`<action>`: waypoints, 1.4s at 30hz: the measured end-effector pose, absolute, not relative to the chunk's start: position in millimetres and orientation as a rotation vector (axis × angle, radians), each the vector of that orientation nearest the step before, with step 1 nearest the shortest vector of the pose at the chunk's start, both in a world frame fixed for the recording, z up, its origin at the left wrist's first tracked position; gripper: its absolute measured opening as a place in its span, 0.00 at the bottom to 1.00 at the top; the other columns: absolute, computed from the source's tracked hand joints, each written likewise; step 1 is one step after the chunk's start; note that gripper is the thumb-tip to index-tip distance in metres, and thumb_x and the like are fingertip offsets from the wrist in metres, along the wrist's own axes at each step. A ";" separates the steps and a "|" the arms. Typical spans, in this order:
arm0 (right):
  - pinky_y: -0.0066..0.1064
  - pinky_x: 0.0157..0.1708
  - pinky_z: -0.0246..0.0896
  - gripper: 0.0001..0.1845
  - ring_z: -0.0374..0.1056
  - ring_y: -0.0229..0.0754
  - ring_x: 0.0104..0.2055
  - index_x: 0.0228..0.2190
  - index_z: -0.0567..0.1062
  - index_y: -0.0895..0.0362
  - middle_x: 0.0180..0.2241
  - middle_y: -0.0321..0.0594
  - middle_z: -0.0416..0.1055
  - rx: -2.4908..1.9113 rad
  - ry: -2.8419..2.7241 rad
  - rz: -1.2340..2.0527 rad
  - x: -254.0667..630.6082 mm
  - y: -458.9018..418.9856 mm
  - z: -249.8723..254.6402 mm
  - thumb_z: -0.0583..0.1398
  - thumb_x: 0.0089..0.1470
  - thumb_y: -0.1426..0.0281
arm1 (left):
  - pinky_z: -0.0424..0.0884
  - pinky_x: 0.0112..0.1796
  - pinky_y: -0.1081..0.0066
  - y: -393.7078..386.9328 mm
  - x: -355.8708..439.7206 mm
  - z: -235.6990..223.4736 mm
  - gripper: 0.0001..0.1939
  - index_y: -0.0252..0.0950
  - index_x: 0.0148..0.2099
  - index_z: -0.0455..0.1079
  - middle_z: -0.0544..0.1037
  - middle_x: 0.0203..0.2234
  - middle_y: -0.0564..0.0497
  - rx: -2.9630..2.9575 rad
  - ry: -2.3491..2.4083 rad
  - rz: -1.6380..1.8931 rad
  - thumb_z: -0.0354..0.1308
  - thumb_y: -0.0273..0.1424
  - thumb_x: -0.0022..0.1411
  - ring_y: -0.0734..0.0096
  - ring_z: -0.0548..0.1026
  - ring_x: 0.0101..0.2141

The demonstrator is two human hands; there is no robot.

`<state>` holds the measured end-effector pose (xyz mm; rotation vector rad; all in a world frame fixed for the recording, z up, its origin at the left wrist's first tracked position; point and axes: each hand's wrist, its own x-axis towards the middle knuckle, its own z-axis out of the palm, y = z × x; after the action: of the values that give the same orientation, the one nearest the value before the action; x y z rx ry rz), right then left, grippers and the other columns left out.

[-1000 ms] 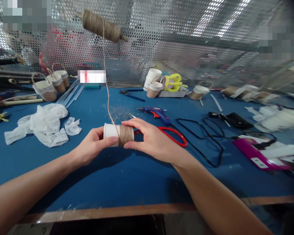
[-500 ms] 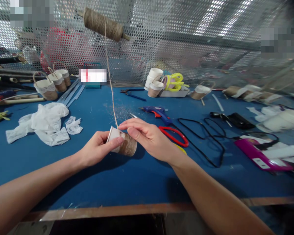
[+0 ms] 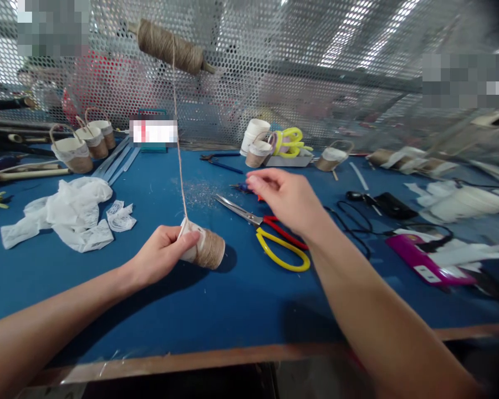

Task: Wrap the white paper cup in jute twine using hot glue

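Note:
My left hand (image 3: 163,250) is closed around a small paper cup (image 3: 211,249), which lies tilted on its side with its lower part wound in brown twine. A strand of twine (image 3: 179,166) runs from the cup's rim area, by my left fingers, up to a spool (image 3: 169,47). My right hand (image 3: 289,199) is over the blue glue gun (image 3: 242,187), fingers loosely bent and partly apart. It hides most of the glue gun; only the nozzle and a bit of red trigger show. Beneath its wrist lie scissors (image 3: 249,215) with one red and one yellow handle.
White lace (image 3: 72,213) is heaped at the left. Twine-wrapped cups with handles (image 3: 72,155) stand at the back left. Pliers (image 3: 222,162), stacked white cups (image 3: 254,136) and a yellow coil (image 3: 290,141) are at the back. Black cable and a magenta device (image 3: 426,260) lie right.
My right hand has left the cup and moved right, over the glue gun, uncovering the scissors. My left hand keeps hold of the cup; the whole view has shifted slightly.

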<state>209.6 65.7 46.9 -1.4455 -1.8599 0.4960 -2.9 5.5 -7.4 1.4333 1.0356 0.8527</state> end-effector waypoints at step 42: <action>0.23 0.21 0.61 0.21 0.64 0.31 0.21 0.49 0.65 0.55 0.28 0.37 0.72 -1.360 -2.512 1.057 153.3 70.1 27.0 0.50 0.54 0.71 | 0.59 0.25 0.78 -7.7 1.1 8.2 0.15 0.30 0.24 0.70 0.68 0.17 0.55 1.215 0.803 0.756 0.55 0.38 0.51 0.80 0.60 0.20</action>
<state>153.3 70.1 27.0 -1.3595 -2.5120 1.0573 1.1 -7.7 8.2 1.2151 0.8035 0.7561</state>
